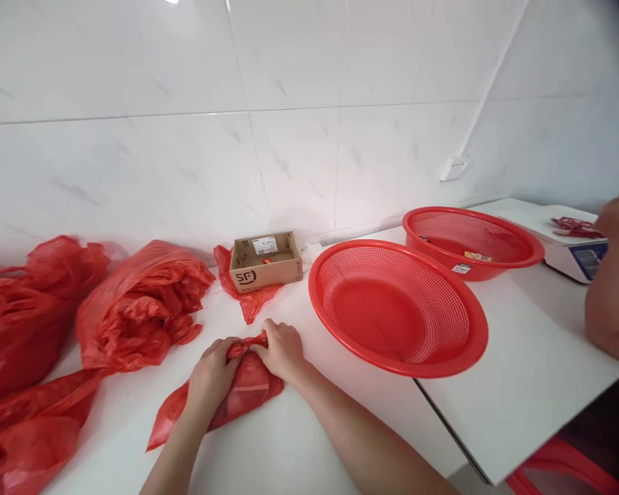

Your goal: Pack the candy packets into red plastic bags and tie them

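A small red plastic bag lies flat on the white table in front of me. My left hand and my right hand both pinch its bunched top end, fingers closed on the plastic, the two hands almost touching. The rest of the bag trails toward the lower left under my left forearm.
Piles of red plastic bags fill the left side. A small cardboard box stands by the tiled wall. Two red perforated basins sit to the right. Another person's arm rests beside a white scale at far right.
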Demonstrator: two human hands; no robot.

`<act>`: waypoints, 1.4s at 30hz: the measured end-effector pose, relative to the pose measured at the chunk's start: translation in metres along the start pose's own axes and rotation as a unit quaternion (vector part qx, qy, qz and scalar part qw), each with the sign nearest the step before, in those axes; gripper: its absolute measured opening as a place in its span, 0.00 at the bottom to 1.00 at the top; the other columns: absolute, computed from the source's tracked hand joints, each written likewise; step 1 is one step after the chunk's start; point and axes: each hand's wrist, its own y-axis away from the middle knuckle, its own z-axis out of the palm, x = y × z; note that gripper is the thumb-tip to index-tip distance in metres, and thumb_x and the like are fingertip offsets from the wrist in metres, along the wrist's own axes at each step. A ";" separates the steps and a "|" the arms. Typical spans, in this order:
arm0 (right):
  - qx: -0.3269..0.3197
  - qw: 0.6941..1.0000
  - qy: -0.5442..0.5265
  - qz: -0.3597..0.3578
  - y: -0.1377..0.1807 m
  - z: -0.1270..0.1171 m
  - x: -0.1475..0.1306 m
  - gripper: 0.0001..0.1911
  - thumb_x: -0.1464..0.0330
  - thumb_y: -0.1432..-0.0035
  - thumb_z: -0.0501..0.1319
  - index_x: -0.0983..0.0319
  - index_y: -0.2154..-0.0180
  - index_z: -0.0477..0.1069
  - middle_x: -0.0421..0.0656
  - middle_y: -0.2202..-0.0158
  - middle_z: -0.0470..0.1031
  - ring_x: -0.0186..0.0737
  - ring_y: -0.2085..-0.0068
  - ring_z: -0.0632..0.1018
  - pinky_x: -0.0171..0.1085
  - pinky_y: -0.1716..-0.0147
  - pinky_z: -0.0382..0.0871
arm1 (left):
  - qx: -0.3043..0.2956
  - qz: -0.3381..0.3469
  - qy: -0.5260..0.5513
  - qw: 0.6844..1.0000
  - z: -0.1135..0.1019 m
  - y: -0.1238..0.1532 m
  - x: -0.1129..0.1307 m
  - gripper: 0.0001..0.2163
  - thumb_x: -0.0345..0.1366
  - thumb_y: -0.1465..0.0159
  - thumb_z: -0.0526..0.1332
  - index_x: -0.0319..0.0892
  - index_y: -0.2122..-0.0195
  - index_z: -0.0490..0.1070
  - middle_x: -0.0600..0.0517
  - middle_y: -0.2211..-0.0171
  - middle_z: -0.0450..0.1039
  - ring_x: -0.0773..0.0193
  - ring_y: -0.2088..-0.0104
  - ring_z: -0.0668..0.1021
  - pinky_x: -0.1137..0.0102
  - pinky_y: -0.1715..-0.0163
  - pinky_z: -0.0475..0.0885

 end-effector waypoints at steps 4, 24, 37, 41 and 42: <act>-0.013 1.000 -0.008 0.001 -0.001 -0.004 0.004 0.22 0.46 0.40 0.54 0.58 0.67 0.70 0.41 0.71 0.76 0.38 0.68 0.76 0.34 0.70 0.58 | -0.025 -0.017 0.002 1.000 -0.008 0.004 -0.003 0.12 0.42 0.37 0.52 0.47 0.58 0.71 0.49 0.58 0.77 0.55 0.59 0.77 0.64 0.57 0.68; -0.019 0.998 -0.059 -0.021 0.003 0.007 0.009 0.16 0.58 0.35 0.53 0.60 0.71 0.68 0.40 0.76 0.74 0.35 0.74 0.70 0.35 0.74 0.46 | 0.183 -0.217 -0.033 0.958 -0.059 0.082 -0.067 0.15 0.45 0.37 0.48 0.44 0.67 0.70 0.45 0.67 0.78 0.53 0.67 0.79 0.63 0.67 0.71; 0.020 0.952 -0.305 0.026 0.006 0.000 0.019 0.22 0.50 0.36 0.45 0.59 0.53 0.59 0.38 0.76 0.71 0.40 0.73 0.74 0.34 0.72 0.60 | -0.070 -0.027 -0.006 0.997 -0.084 0.063 0.007 0.08 0.41 0.43 0.61 0.48 0.66 0.77 0.51 0.66 0.79 0.57 0.65 0.78 0.68 0.66 0.71; -0.006 0.948 -0.313 0.047 0.005 0.002 0.018 0.19 0.53 0.39 0.50 0.58 0.54 0.60 0.36 0.76 0.71 0.40 0.72 0.73 0.34 0.73 0.59 | -0.161 -0.043 0.032 0.985 -0.163 0.099 -0.023 0.09 0.43 0.42 0.60 0.47 0.66 0.78 0.55 0.68 0.79 0.61 0.67 0.78 0.74 0.68 0.71; -0.017 0.954 -0.294 0.050 0.004 0.003 0.017 0.18 0.53 0.39 0.50 0.57 0.54 0.60 0.36 0.75 0.71 0.40 0.72 0.73 0.34 0.73 0.58 | -0.172 -0.058 0.033 0.983 -0.182 0.107 -0.032 0.10 0.43 0.42 0.60 0.46 0.64 0.78 0.56 0.66 0.79 0.62 0.65 0.78 0.74 0.66 0.71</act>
